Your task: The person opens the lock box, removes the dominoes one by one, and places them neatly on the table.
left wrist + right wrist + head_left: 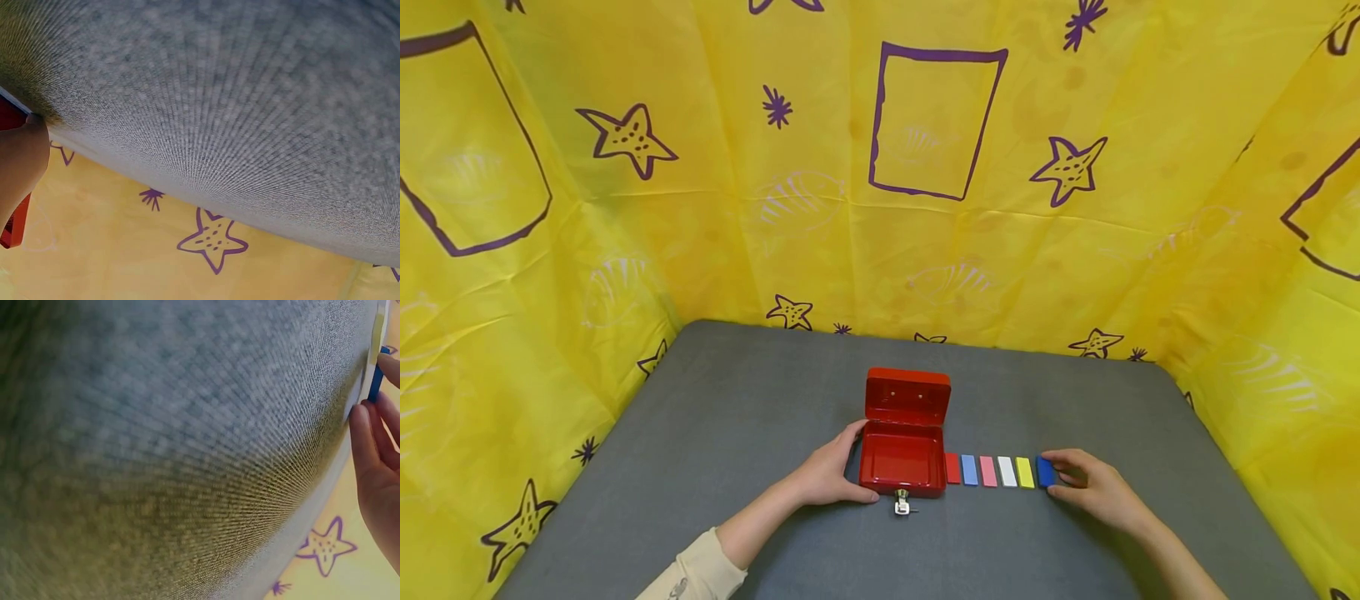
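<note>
A small red metal cash box (904,471) stands on the grey table with its lid (907,398) raised. My left hand (831,471) grips its left side, thumb at the front corner and fingers by the back. The left wrist view catches just part of that hand (22,162) and some red of the box. To the box's right runs a row of flat rectangular blocks: red (952,468), light blue (969,470), pink (988,471), white (1007,472) and yellow (1025,472). At the row's right end, my right hand (1093,486) pinches a dark blue block (1045,472) between thumb and fingers.
A silver latch (902,503), apparently with a key, sticks out at the box's front. The grey table (760,375) reaches back to yellow cloth walls (715,150) printed with purple starfish and outlines. Its surface fills most of both wrist views.
</note>
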The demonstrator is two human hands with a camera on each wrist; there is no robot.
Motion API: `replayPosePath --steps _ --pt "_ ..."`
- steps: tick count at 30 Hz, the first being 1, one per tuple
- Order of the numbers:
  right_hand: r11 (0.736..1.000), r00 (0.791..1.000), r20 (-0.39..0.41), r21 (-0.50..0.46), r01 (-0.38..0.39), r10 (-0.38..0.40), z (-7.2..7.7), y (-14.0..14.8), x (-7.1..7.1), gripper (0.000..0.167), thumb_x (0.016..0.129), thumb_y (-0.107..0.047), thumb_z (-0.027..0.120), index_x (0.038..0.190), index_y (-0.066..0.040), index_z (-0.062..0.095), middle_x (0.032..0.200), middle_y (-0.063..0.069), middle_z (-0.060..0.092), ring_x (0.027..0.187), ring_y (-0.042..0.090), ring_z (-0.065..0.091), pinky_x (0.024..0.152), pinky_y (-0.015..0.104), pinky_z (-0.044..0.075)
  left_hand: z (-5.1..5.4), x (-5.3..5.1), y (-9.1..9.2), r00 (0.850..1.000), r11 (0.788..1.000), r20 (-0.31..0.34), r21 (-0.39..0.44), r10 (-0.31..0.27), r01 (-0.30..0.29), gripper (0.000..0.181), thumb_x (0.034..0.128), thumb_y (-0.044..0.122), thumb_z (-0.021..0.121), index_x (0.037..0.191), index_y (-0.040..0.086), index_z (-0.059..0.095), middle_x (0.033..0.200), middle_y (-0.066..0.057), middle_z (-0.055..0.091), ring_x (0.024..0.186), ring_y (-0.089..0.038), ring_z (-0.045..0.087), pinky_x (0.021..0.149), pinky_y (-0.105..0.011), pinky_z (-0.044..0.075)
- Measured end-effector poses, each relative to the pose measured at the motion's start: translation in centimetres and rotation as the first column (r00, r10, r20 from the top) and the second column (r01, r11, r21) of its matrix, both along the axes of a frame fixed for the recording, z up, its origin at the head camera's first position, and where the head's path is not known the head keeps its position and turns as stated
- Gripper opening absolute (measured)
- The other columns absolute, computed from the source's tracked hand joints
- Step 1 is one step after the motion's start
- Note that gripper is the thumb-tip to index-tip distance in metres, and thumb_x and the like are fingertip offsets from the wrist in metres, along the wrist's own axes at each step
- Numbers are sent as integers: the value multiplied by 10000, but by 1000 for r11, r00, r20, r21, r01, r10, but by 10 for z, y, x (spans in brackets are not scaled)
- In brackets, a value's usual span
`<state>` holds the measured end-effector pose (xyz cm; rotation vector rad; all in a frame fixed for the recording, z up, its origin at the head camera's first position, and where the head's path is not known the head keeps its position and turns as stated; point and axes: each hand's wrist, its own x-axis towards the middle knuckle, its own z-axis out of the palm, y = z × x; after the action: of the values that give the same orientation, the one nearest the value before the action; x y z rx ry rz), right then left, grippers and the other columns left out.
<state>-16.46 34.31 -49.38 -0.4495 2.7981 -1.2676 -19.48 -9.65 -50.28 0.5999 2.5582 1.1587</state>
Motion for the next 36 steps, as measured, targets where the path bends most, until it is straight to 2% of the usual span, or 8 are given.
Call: replayPosePath --steps 5,13,28,36 --pt "999 998 -45 5 -44 44 -3 0 0 423 805 -77 789 1189 11 635 1155 170 613 1011 51 609 816 157 505 -1 -1 0 1000 1000 0 -7 0 0 1029 712 395 851 1502 115 256 1468 -117 409 1281 -315 441 1003 -561 414" --pt "997 991 -108 23 -72 74 -4 -1 0 414 794 -73 797 1173 4 648 1122 139 624 984 65 611 805 183 525 -2 -1 0 1000 1000 -2 -7 -2 2 1028 711 404 849 1502 118 257 1466 -111 412 1280 -306 443 1004 -554 416" --pt "997 991 -111 33 -74 77 -5 -1 0 413 800 -78 794 1182 -13 650 1140 126 612 997 68 604 820 158 507 -2 -1 1 1000 1000 3 -7 1 -1 1032 712 406 850 1504 122 252 1479 -108 398 1296 -309 428 1008 -558 411" --pt "996 993 -87 39 -74 77 -4 -1 1 433 808 -93 791 1203 -5 637 1163 133 606 1025 77 595 829 161 504 -1 -1 1 1000 1000 4 -7 6 -6 1025 715 398 850 1502 121 254 1479 -109 398 1297 -312 425 1005 -560 413"
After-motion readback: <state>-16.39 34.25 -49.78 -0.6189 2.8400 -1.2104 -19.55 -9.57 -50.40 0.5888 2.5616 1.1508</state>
